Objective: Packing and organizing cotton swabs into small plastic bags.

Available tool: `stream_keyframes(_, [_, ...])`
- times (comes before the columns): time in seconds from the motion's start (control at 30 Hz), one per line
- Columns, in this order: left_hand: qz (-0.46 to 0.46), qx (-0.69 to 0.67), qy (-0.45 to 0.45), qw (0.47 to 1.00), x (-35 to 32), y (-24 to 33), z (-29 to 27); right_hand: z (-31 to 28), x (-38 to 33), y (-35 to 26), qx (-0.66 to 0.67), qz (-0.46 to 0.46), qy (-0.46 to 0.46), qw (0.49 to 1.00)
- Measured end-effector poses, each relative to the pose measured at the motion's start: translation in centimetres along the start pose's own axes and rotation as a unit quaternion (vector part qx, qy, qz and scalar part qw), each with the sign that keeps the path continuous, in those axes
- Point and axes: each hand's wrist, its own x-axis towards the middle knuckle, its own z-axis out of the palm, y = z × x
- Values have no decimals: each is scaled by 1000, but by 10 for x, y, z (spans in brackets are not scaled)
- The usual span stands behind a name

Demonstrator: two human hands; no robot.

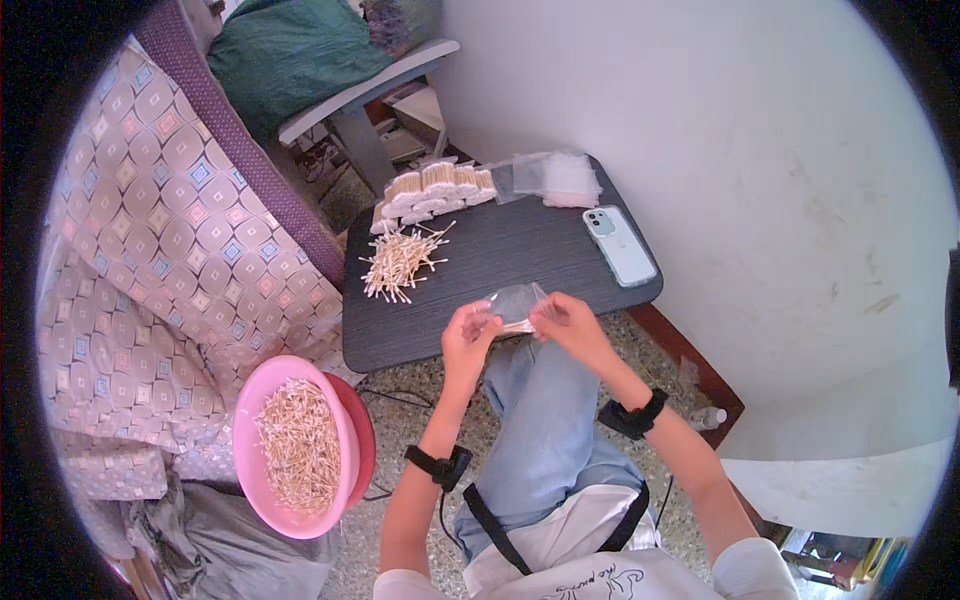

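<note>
- Two hands meet over the near edge of a small dark table [500, 255]: the left hand [468, 335] and the right hand [568, 322] each pinch one side of a small clear plastic bag [515, 300], fingers pressed together on its film.
- Bag position: held just above the table's front edge, over the person's knees. A few cotton swabs seem to lie inside at its lower edge; the count cannot be told.
- Handling judgement: the bag looks very light, limp and slippery. It is best taken at the open mouth, one side per hand; it would crumple if gripped mid-body.
- Loose cotton swabs [398, 262] lie heaped on the table's left part; filled packets [438, 187] are stacked at the far edge, empty bags [555, 177] beside them.
- A phone [620, 245] lies on the right of the table.
- A pink bowl [250, 440] full of swabs rests on patterned bedding [150, 250] to the left.
- Room: speckled floor, pale wall on the right.
</note>
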Motion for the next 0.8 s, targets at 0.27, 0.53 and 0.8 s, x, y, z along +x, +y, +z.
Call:
stream_keyframes(0.27, [93, 327, 44, 939, 35, -9, 6, -2, 34, 14, -419, -105, 160, 887])
stream_keyframes(0.53, [248, 372, -69, 892, 18, 19, -19, -25, 7, -13, -356, -188, 73, 912])
stream_keyframes(0.8, [265, 325, -188, 888, -15, 57, -28, -32, -27, -41, -309, -202, -154, 917])
